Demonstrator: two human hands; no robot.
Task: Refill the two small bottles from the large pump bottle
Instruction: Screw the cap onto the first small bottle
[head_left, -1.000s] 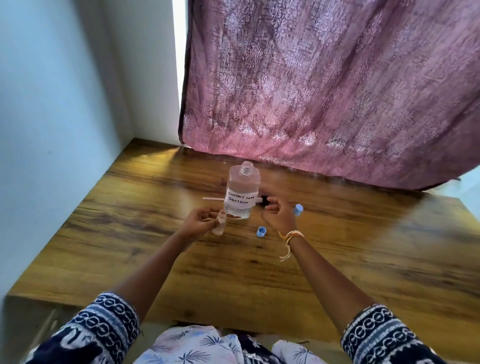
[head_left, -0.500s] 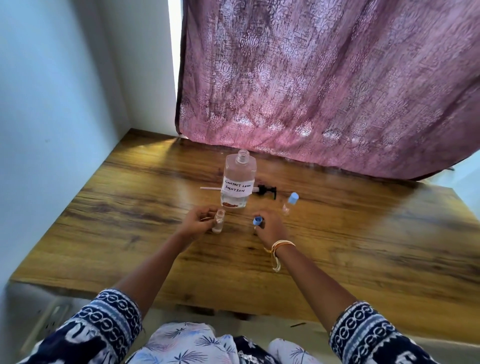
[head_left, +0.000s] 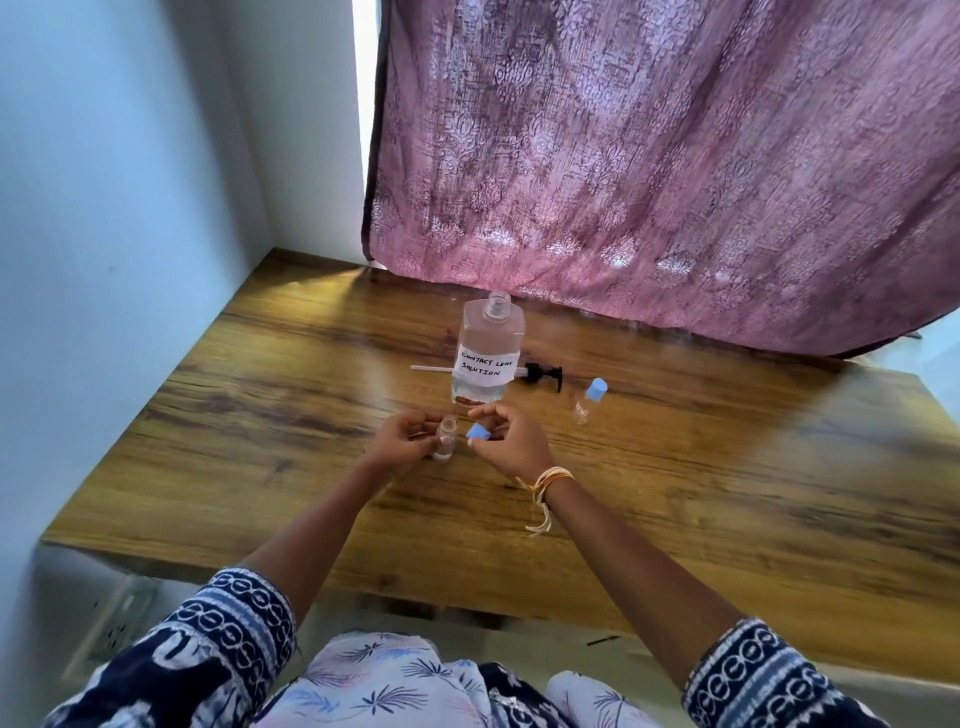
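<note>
A large clear bottle (head_left: 488, 353) labelled "contact lens solution" stands open-necked at the middle of the wooden table (head_left: 675, 467). Its black pump head with a white tube (head_left: 537, 373) lies flat behind it. My left hand (head_left: 402, 441) grips a small uncapped clear bottle (head_left: 445, 439) upright on the table. Just right of that bottle's mouth, my right hand (head_left: 511, 444) pinches a blue cap (head_left: 478, 432). A second small bottle with a blue cap (head_left: 589, 400) stands to the right of the large bottle.
A purple patterned curtain (head_left: 649, 171) hangs behind the table's far edge. A pale wall (head_left: 104, 208) borders the table on the left. A wall socket (head_left: 117, 618) sits below the table's near left corner.
My right hand has picked the blue cap up off the table and brought it left, close to the open small bottle. My left hand has kept hold of that bottle.
</note>
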